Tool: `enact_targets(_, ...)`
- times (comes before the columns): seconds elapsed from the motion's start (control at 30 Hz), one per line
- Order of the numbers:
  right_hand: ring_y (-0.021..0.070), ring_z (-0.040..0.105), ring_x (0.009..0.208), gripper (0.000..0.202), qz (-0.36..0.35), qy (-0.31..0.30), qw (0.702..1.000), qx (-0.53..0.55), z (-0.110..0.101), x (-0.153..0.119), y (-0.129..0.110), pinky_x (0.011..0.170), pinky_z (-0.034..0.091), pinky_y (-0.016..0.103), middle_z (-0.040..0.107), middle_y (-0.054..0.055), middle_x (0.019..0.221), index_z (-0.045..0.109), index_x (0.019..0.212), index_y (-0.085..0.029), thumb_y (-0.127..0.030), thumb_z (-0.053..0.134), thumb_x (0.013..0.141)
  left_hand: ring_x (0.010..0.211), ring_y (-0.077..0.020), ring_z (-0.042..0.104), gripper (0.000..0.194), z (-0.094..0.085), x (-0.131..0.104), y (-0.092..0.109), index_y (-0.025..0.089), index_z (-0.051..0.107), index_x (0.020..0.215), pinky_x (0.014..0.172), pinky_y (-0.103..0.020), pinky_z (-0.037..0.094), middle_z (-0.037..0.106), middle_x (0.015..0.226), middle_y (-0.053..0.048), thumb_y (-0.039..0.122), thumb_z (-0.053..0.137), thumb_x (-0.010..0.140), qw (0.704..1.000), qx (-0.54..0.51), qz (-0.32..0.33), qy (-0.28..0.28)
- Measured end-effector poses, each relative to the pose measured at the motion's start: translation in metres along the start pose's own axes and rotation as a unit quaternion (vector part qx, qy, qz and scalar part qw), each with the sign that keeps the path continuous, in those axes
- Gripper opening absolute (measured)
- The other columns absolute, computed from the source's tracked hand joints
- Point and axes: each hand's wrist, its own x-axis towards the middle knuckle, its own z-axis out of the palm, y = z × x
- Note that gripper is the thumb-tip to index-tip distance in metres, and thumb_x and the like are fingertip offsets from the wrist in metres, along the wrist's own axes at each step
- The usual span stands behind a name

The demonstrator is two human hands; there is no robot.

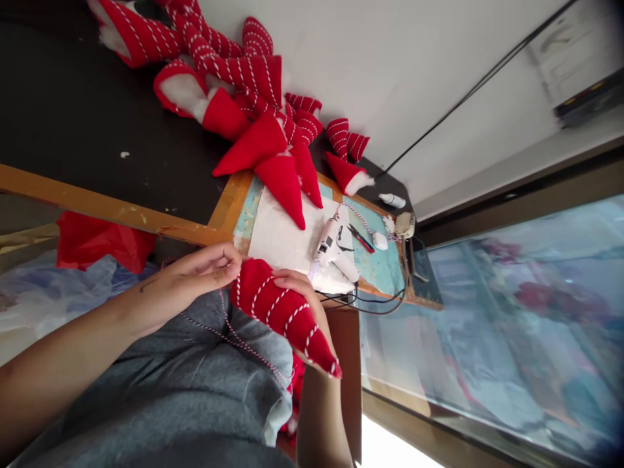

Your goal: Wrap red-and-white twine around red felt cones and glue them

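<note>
A stuffed red felt cone (pixel 275 302), wound with red-and-white twisted cord, lies across my right hand (pixel 299 286). The fingers of that hand wrap over its upper side, and its tip points down to the right. At the cone's wide end, my left hand (pixel 217 270) is closed in a pinch where the cord meets the edge. Its fingertips partly hide what they grip. A loose length of the cord (pixel 253 354) hangs in loops over my lap.
A glue gun (pixel 331 244) rests on white paper at the table's edge, with red-handled pliers (pixel 361 239) and a white bottle (pixel 392 200) beyond. Plain red cones (pixel 280 185) and cord-wound ones (pixel 258 78) are piled against the wall. Cables (pixel 385 305) hang off the edge.
</note>
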Motion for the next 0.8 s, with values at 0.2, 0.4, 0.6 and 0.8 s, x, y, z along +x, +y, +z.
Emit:
enact_targets(0.2, 0.0296, 0.069, 0.122, 0.025, -0.012, -0.041, 0.999, -0.033, 0.0, -0.001, -0.009, 0.114, 0.049, 0.045, 0.078, 0.006, 0.123, 0.084, 0.104, -0.033, -0.053, 0.079, 0.091, 0.077, -0.016, 0.051, 0.031, -0.006, 0.007, 0.0, 0.021, 0.058, 0.091, 0.073, -0.028, 0.041, 0.056, 0.081, 0.003, 0.049, 0.055, 0.104, 0.999, 0.033, -0.011, -0.026)
enact_targets(0.4, 0.0288, 0.065, 0.131, 0.029, -0.022, -0.129, 0.99, -0.06, -0.014, -0.004, -0.009, 0.119, 0.045, 0.045, 0.073, 0.004, 0.136, 0.08, 0.123, -0.036, -0.041, 0.077, 0.095, 0.076, -0.0152, 0.051, 0.028, -0.004, 0.009, -0.003, 0.021, 0.059, 0.09, 0.071, -0.026, 0.043, 0.055, 0.081, 0.003, 0.046, 0.061, 0.103, 0.997, -0.021, 0.003, -0.071)
enact_targets(0.6, 0.0283, 0.068, 0.128, 0.025, -0.004, -0.14, 0.99, -0.022, -0.018, -0.006, -0.01, 0.118, 0.047, 0.044, 0.075, 0.003, 0.132, 0.082, 0.114, -0.036, -0.05, 0.078, 0.094, 0.063, -0.0124, 0.048, 0.029, 0.007, 0.001, 0.004, 0.022, 0.058, 0.087, 0.058, -0.022, 0.039, 0.053, 0.072, 0.005, 0.046, 0.071, 0.096, 0.981, -0.155, -0.108, -0.048)
enact_targets(0.8, 0.0295, 0.069, 0.129, 0.043, 0.024, -0.172, 0.981, 0.084, -0.02, -0.005, 0.0, 0.121, 0.046, 0.049, 0.077, 0.005, 0.13, 0.081, 0.115, -0.033, -0.068, 0.072, 0.092, 0.067, -0.0131, 0.054, 0.026, 0.011, -0.008, 0.007, 0.021, 0.06, 0.084, 0.06, -0.022, 0.045, 0.059, 0.077, 0.003, 0.041, 0.073, 0.093, 0.971, -0.186, -0.139, -0.058)
